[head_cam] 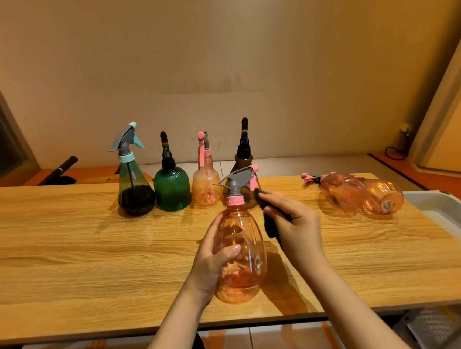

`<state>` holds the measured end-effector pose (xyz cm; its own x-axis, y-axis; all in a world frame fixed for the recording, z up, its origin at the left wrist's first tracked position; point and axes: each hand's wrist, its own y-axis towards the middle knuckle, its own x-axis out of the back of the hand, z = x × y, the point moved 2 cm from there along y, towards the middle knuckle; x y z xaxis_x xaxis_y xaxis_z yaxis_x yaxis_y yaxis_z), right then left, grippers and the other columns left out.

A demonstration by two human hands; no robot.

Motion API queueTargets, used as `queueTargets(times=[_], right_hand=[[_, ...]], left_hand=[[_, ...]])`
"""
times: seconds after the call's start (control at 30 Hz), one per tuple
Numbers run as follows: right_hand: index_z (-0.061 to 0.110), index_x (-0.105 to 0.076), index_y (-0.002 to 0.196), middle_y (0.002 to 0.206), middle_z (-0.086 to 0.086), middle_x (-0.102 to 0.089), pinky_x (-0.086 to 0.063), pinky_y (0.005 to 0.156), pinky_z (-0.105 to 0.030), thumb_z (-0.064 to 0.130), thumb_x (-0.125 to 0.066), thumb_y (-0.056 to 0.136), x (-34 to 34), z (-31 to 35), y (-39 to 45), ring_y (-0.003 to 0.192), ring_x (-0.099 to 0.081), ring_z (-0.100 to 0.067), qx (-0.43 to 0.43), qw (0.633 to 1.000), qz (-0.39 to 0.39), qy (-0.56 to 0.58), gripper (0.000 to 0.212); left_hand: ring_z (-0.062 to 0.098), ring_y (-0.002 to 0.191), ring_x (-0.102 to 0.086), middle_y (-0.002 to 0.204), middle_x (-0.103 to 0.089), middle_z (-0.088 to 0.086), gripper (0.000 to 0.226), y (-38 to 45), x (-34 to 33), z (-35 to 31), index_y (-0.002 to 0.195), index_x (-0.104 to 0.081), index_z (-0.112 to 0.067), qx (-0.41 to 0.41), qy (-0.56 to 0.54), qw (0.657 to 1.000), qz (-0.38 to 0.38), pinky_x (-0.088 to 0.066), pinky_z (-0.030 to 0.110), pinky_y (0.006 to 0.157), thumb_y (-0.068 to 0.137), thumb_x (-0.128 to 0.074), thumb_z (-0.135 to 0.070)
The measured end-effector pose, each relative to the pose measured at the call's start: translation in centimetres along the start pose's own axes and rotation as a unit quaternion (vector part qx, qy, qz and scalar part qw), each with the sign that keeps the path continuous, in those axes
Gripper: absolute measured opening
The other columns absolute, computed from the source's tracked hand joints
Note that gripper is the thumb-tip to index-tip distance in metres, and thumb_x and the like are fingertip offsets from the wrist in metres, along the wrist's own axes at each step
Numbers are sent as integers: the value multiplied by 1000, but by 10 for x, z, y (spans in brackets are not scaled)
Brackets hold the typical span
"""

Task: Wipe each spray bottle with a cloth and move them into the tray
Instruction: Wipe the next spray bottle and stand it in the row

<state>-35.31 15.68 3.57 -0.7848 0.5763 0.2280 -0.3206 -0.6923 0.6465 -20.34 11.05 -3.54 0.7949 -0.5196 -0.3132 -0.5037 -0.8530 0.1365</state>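
Observation:
My left hand (pixel 214 260) grips the body of a clear pink spray bottle (pixel 240 246) with a grey trigger head and pink collar, held upright above the table's middle. My right hand (pixel 293 224) holds a dark cloth (pixel 270 224) against the bottle's right side, just below the trigger. Behind stand a teal-topped bottle with dark contents (pixel 134 183), a green ribbed bottle (pixel 172 187), a small pink bottle (pixel 206 183) and a brown bottle (pixel 243 156), partly hidden. Two pink bottles (pixel 358 193) lie on their sides to the right. The white tray (pixel 452 209) sits at the right edge.
The wooden table (pixel 91 258) runs across the view, its front edge near me. A beige wall stands behind it. A dark object (pixel 63 170) lies beyond the far left edge. Boxes and a white mesh item (pixel 441 325) sit under the table.

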Motion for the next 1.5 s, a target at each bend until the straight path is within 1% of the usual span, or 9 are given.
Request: queueTargets(times=[0.07, 0.13, 0.27, 0.47, 0.67, 0.77, 0.97, 1.27, 1.5], right_hand=[[17, -65, 112, 112, 3, -65, -51, 91, -38, 2, -62, 82, 11, 8, 11, 99, -62, -12, 54, 997, -46, 9, 33], [10, -64, 112, 114, 0, -61, -47, 94, -22, 14, -59, 83, 15, 19, 26, 103, -58, -7, 139, 987, -61, -46, 30], [4, -66, 111, 120, -10, -61, -43, 101, -30, 4, -61, 81, -8, 13, 44, 115, -55, -21, 218, 959, 48, -173, 31], [5, -61, 119, 128, -12, -55, -32, 109, -30, 5, -49, 89, -15, -14, 28, 125, -44, -18, 230, 956, 51, -177, 32], [0, -65, 111, 120, -5, -56, -46, 93, -33, -6, -54, 80, 0, -28, 13, 112, -54, -15, 182, 971, -2, -155, 34], [-1, -65, 111, 118, -3, -56, -42, 98, -19, 3, -52, 85, 8, -4, 27, 110, -56, -15, 199, 968, -34, -150, 29], [7, -66, 113, 124, -12, -60, -40, 100, -41, -4, -62, 78, -27, 25, 36, 118, -54, -29, 265, 921, 165, -233, 37], [2, -68, 108, 117, -15, -63, -49, 91, -41, -8, -54, 80, 2, 13, 24, 109, -60, -28, 258, 938, 85, -215, 32], [0, -63, 114, 124, -17, -59, -43, 99, -40, -17, -63, 74, -18, 27, 26, 118, -53, -30, 363, 877, 169, -265, 44]], left_hand=[[32, 111, -62, 122, -64, 13, 87, 1, 1, 0, 139, -42, -25, 6, -8, 1000, 5, -54, 40, 82, 58, -73, -32], [32, 112, -62, 124, -63, 13, 89, 0, 0, -1, 140, -41, -24, 10, -8, 1000, 14, -54, 40, 83, 58, -74, -32], [32, 114, -61, 124, -62, 12, 102, -3, -3, -5, 143, -38, -21, 19, -6, 999, 41, -53, 38, 83, 54, -84, -42], [30, 111, -63, 121, -65, 10, 99, -4, -4, -7, 140, -41, -21, 29, -25, 998, 46, -54, 36, 81, 53, -85, -41], [31, 109, -63, 121, -64, 11, 87, -2, -1, -3, 139, -42, -23, 19, -27, 999, 14, -54, 38, 81, 58, -73, -31], [32, 113, -61, 124, -63, 11, 90, -1, 0, -3, 142, -38, -23, 16, -9, 1000, 5, -53, 41, 85, 59, -73, -32], [32, 111, -63, 118, -66, 9, 74, -6, -4, -6, 131, -49, -27, -2, 18, 1000, -6, -54, 43, 86, 61, -72, -34], [23, 114, -62, 119, -66, -1, 84, -6, -4, -6, 136, -43, -32, -30, 54, 998, -19, -54, 42, 91, 58, -75, -35], [17, 115, -60, 121, -65, -3, 75, -10, -9, -6, 130, -47, -30, -71, 121, 989, -52, -52, 37, 95, 60, -72, -38]])
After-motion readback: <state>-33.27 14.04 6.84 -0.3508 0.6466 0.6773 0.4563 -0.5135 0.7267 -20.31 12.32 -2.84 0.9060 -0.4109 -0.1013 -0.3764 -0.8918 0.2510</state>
